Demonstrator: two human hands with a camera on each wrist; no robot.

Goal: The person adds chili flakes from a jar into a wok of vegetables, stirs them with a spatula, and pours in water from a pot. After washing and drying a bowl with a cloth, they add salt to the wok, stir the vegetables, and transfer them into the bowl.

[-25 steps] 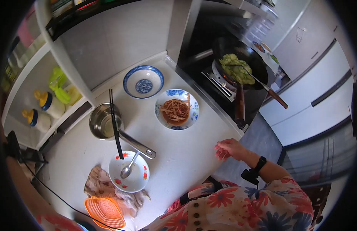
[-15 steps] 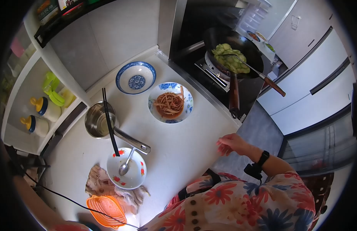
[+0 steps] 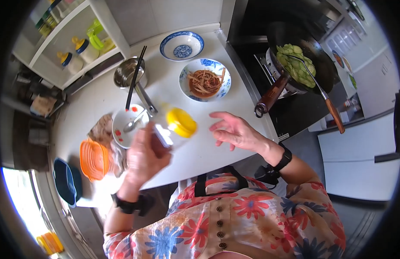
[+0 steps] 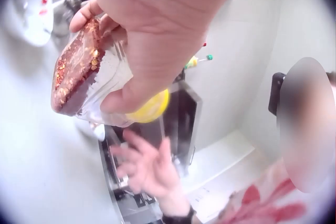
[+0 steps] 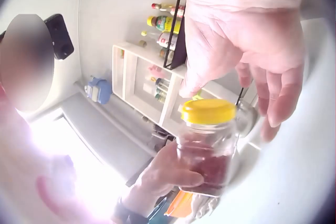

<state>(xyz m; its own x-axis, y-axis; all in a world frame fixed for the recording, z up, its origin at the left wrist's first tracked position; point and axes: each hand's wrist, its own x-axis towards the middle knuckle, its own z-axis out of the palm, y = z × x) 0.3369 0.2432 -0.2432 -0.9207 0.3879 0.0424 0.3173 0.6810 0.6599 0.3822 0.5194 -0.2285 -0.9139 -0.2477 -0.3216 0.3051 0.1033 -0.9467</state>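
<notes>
My left hand (image 3: 141, 162) grips a clear jar (image 5: 206, 155) with a yellow lid (image 3: 181, 122), tilted over the front of the counter. Dark red, flaky stuff with pale seeds, like crushed chili (image 4: 79, 69), fills its lower part. To the right of the lid, apart from it, my right hand (image 3: 238, 134) is in the air with fingers spread and nothing in it. In the right wrist view those fingers are above and beside the lid. Behind the jar, a white bowl (image 3: 118, 114) with red flowers and a spoon (image 3: 130, 126) is partly hidden.
A saucepan (image 3: 143, 77) with black chopsticks (image 3: 136, 77) across it is at the back left. A plate of brown strips in sauce (image 3: 205, 83) and a blue-rimmed bowl (image 3: 169, 39) are mid-counter. Right, a wok (image 3: 327, 71) holds green slices and a spatula. An orange basket (image 3: 94, 159) is left.
My left hand has come into view from the left edge with the jar in it. My right hand's fingers have spread and now face the lid. The head view has shifted.
</notes>
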